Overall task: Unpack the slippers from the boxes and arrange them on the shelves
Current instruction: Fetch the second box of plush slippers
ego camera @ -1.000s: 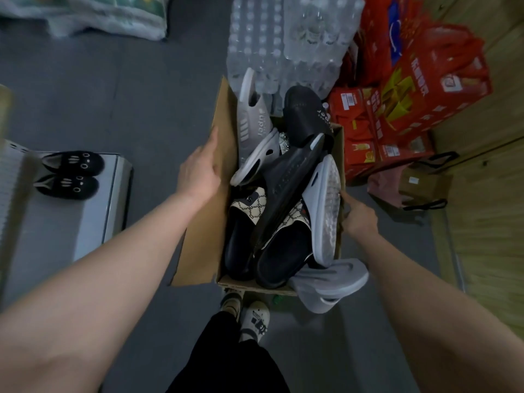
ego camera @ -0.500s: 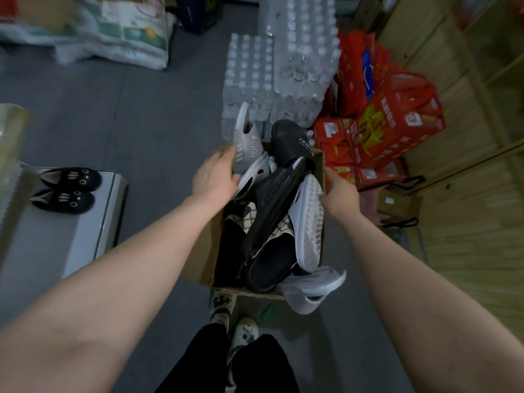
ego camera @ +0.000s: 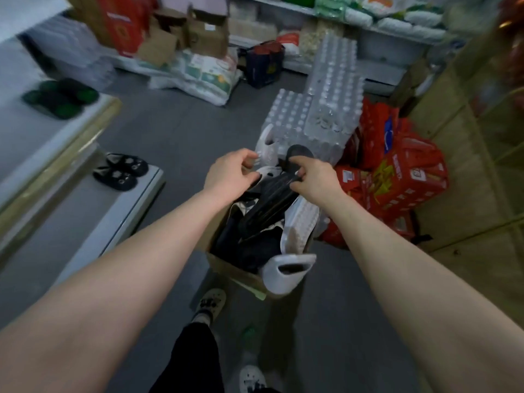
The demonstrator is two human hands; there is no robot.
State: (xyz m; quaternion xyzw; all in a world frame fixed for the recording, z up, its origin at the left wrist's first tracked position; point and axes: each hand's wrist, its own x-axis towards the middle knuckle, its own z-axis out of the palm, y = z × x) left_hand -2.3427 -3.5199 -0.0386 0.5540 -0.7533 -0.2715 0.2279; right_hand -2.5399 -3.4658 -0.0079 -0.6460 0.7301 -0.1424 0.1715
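Here the slippers lie heaped in the cardboard box (ego camera: pixel 235 272) at the centre of the frame, standing on the floor (ego camera: pixel 175 126). A long black slipper (ego camera: pixel 269 202) lies slantwise on top of the heap. The right hand (ego camera: pixel 314 180) pinches its far end, fingers (ego camera: pixel 297 173) curled round the edge. The left hand (ego camera: pixel 229 174) is just beside it, its fingers curled over a white slipper (ego camera: pixel 266 173); with the blur I cannot tell whether it grips that slipper or only touches it. Another white slipper (ego camera: pixel 286 272) hangs over the box's near corner.

The step in hand looks like drawing the black slipper out. It is best pulled up along its own length, so that it slides free without dragging its neighbours. The free hand can steady the heap, since the overhanging slipper could easily tip out. Finding its mate first would let the two be set down together.

At the left of the frame a shelf (ego camera: pixel 85 222) already carries a pair of black slippers (ego camera: pixel 120 171), side by side. Packs of water bottles (ego camera: pixel 326 109) stand beyond the box, and red cartons (ego camera: pixel 402 177) are stacked to its right.
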